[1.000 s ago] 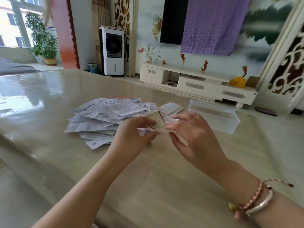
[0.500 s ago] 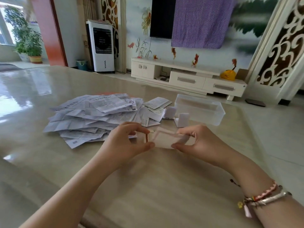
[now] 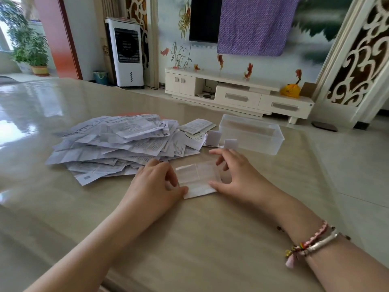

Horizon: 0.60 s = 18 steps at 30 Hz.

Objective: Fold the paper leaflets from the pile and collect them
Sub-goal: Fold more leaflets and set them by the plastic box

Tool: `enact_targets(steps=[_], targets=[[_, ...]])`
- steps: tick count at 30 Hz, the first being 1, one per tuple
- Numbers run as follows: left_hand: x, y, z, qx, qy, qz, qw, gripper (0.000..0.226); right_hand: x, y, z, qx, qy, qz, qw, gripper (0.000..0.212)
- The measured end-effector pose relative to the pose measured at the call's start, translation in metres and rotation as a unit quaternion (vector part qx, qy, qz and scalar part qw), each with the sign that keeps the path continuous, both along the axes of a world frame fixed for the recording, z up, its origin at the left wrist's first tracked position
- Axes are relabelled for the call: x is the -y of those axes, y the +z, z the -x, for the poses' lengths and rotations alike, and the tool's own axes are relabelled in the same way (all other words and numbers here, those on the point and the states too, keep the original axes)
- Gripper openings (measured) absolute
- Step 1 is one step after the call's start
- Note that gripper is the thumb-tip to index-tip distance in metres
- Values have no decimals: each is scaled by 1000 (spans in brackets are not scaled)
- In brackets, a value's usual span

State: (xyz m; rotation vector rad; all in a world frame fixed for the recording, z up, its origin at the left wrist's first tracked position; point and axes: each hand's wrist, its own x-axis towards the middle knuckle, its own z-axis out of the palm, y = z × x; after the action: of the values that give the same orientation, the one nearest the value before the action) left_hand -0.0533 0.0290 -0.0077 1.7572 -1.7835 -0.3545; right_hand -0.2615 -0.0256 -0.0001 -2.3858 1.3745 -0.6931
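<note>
White TV cabinet (image 3: 237, 91) below painted wall (image 3: 328, 45).

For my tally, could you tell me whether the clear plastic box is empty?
Seemingly empty: through the clear box only its walls and the table show.

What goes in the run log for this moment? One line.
step: folding | left hand, right hand: pressing leaflet flat on table | pile: unfolded
</note>
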Motion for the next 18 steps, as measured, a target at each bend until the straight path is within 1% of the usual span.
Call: enact_targets(steps=[2,6,8,10,11,12,14,15,18], targets=[[-1,0,-1,5,-15,28,999,29,-5,4,2,-27,12,32,999,63],[-4,-1,-1,76,-92,88,989,29,-14,15,4,-50,52,65,995,40],[-4,-4,-1,92,-110,90,986,26,-16,19,5,-42,77,41,995,30],[-4,-7,-3,90,-119,90,985,21,-16,20,6,-36,101,-6,994,27],[-4,-8,-4,86,-124,90,984,23,-16,20,7,-43,107,-19,993,27],[-4,-9,-5,86,-127,88,984,31,-16,20,7,-54,109,-22,992,27],[-3,-9,-7,104,-129,87,982,54,-15,19,7,-76,105,-14,991,26],[-3,-9,-6,115,-127,86,981,61,-15,19,7,-88,103,-6,991,26],[-3,-9,-5,120,-116,92,982,66,-16,20,5,-124,98,29,987,26]])
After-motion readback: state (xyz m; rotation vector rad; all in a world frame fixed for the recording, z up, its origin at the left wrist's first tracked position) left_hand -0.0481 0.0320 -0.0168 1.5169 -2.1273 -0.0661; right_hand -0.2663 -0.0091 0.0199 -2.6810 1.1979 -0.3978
